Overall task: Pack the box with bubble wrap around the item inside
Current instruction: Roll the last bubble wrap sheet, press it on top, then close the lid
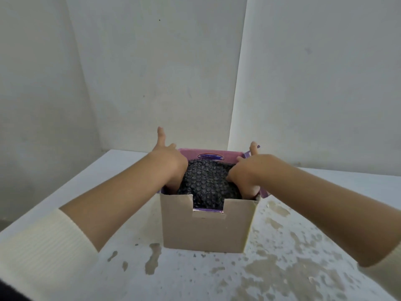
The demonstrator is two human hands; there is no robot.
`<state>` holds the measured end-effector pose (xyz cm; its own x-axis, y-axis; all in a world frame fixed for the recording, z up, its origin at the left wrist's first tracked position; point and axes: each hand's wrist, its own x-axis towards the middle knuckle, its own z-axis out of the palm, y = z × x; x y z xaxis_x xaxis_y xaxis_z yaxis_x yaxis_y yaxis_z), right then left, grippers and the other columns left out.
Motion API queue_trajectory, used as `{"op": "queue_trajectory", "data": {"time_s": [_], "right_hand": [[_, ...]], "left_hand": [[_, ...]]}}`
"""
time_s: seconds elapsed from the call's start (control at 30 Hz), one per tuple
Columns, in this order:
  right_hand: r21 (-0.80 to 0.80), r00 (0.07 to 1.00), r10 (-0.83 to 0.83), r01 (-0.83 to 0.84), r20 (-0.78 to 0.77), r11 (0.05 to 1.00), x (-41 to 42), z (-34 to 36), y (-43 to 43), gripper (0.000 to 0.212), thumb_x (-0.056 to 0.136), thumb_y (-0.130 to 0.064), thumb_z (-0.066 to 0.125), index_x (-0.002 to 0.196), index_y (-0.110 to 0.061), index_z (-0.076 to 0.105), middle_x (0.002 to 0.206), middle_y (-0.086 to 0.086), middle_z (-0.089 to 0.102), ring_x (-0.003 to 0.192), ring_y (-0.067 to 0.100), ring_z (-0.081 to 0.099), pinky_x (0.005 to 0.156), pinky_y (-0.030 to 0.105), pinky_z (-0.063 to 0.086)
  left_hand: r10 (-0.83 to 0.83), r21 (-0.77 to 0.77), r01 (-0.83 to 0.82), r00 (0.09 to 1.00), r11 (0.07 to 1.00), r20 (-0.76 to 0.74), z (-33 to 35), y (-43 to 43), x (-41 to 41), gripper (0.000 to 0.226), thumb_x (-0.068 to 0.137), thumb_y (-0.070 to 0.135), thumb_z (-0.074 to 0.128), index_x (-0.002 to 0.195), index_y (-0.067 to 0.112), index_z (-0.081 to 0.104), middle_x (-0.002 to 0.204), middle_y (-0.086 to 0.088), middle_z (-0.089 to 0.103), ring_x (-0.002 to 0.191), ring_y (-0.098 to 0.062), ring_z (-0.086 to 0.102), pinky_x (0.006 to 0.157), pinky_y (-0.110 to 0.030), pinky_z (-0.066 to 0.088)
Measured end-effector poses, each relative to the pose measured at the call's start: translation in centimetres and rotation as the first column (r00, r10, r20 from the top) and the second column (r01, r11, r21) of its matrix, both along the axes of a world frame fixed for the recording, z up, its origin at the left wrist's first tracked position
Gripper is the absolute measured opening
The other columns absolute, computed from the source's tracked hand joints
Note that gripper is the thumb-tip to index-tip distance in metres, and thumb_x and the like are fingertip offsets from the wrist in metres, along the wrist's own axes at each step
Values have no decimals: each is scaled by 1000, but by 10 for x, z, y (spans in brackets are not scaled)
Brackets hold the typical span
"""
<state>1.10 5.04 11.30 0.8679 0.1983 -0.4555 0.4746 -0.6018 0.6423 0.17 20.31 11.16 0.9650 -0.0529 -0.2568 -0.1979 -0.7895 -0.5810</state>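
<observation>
One white table [91, 192], paint flaked. One open cardboard box [206, 227] at centre, pink-purple inside, oval logo at 12 o'clock, unreadable. One black bubble-wrap bundle [206, 181] fills box. Two hands: left hand [171, 161] at 9 o'clock, right hand [247, 172] at 3 o'clock, fingers buried beside wrap, thumbs raised; grip cannot be judged.

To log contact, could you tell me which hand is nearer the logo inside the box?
Right hand, just right of the logo; left hand is farther left.

Matt brown cardboard box [206, 227] showing a purple printed lining, dark bubble wrap [206, 181] gleaming faintly with a bumpy plastic surface, white painted tabletop [108, 177] flaking in rough patches, cream ribbed knit sleeves [43, 246] covering the forearms
</observation>
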Motion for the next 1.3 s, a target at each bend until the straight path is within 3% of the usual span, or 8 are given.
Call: {"op": "queue_trajectory", "data": {"time_s": [0.1,0.2,0.3,0.4,0.5,0.63,1.03,1.3], "right_hand": [[-10,996,65,-64,59,998,-9,-6,-1,37,92,-21,50,129,-21,47,138,8,46,137,39,24,104,70,3],[143,998,59,-63,29,988,-15,2,-7,35,89,-19,50,123,-18,55,120,2,61,120,29,47,106,68,7],[495,997,54,-24,-47,869,-12,18,-6,42,76,-29,61,118,-26,56,105,-5,66,102,21,58,106,52,24],[799,980,129,43,-149,600,-10,15,8,75,80,-44,65,144,-27,30,145,-2,42,131,22,40,111,42,29],[701,970,32,151,-240,697,-7,-14,26,92,80,-69,47,145,-43,-13,160,3,-10,146,35,-1,117,51,7],[598,963,-29,189,-267,779,-2,-36,36,86,83,-70,39,137,-50,-26,153,4,-31,141,42,-17,114,56,7],[631,977,-2,141,-215,763,-10,-29,52,92,86,-51,50,141,-43,-23,154,5,-30,140,45,-18,113,58,8],[673,976,-12,160,-219,722,-11,-30,48,89,84,-55,52,143,-46,-15,156,5,-26,141,45,-16,113,61,8]], "left_hand": [[-14,64,13,1000,998,11,-9,-6,1,34,84,17,49,117,25,56,133,-3,48,141,-27,15,99,-74,-12],[-2,-24,1,1000,1000,-27,-11,4,5,32,82,21,52,113,25,59,128,-5,48,140,-28,13,104,-72,-3],[-13,-369,-6,999,929,-51,-3,25,6,32,69,34,64,101,30,63,109,0,51,121,-24,41,100,-46,37],[-41,-745,20,999,667,-10,13,35,0,46,74,15,63,119,27,61,110,6,63,100,-13,56,84,-27,45],[40,-895,56,996,442,81,12,43,4,57,84,4,49,138,20,43,143,1,46,131,-15,43,108,-27,33],[76,-899,45,993,436,87,-16,44,6,50,98,14,35,147,14,25,157,-2,20,145,-16,18,114,-27,15],[178,-948,33,980,316,93,-32,41,9,49,101,24,27,149,20,17,159,3,6,147,-14,-4,118,-34,-1],[345,-976,-40,938,215,37,-31,40,2,59,96,35,36,149,24,13,157,-7,18,144,-25,20,112,-36,20]]}}
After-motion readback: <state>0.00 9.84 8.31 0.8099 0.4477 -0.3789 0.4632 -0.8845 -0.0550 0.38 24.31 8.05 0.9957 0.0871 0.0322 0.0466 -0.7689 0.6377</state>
